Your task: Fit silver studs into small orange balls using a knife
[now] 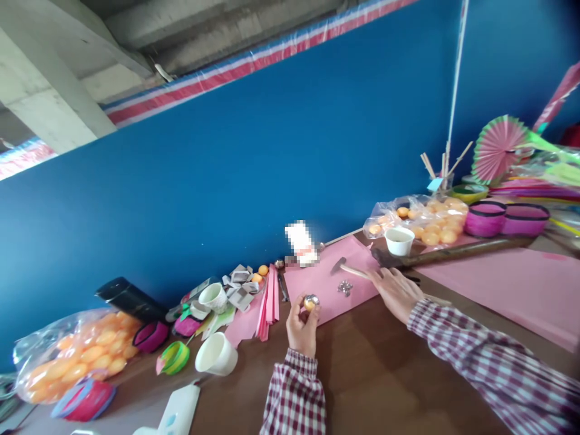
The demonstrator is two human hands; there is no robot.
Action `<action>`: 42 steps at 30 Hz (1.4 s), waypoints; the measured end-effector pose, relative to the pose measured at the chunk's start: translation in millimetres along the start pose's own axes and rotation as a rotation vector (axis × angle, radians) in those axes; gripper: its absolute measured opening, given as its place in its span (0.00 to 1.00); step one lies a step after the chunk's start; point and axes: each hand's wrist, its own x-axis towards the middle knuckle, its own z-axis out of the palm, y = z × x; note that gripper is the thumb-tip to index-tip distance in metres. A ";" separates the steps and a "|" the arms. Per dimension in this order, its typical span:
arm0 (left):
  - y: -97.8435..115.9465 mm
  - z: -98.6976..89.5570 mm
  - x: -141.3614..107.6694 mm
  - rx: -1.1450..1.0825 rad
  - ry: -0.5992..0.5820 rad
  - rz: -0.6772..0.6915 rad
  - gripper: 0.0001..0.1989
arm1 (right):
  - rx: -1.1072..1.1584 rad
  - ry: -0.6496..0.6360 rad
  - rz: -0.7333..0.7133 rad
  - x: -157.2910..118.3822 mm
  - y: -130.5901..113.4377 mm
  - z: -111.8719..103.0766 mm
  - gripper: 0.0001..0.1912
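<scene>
Wooden-handled, the hammer point(356, 272) points its head left over a pink sheet point(352, 251), its long axis slanting so the handle's end is nearer me on the right. My right hand point(399, 293) lies across that handle, fingers fairly straight; whether they close around it, I cannot tell. My left hand point(302, 329) pinches a shiny ball point(311, 302) between thumb and curled fingers near the sheet's front edge. Small metal bits point(345, 288) sit between my hands on the sheet. The brown table point(362, 368) meets a blue wall point(272, 151) below concrete beams point(194, 30).
</scene>
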 end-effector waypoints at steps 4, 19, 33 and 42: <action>-3.0 -0.6 1.8 -0.052 0.024 -0.005 0.24 | 0.151 0.134 -0.084 -5.6 -8.6 -8.0 0.16; 1.1 1.2 5.5 0.010 0.195 -0.002 0.18 | 0.159 0.285 -0.357 -22.3 -36.0 -10.9 0.19; 0.3 -0.4 5.0 -0.017 0.215 0.052 0.19 | 0.281 0.319 -0.266 -20.8 -33.3 -12.3 0.20; 2.8 0.1 3.8 0.009 0.162 0.013 0.20 | 0.273 0.257 -0.297 -22.6 -41.3 -14.3 0.18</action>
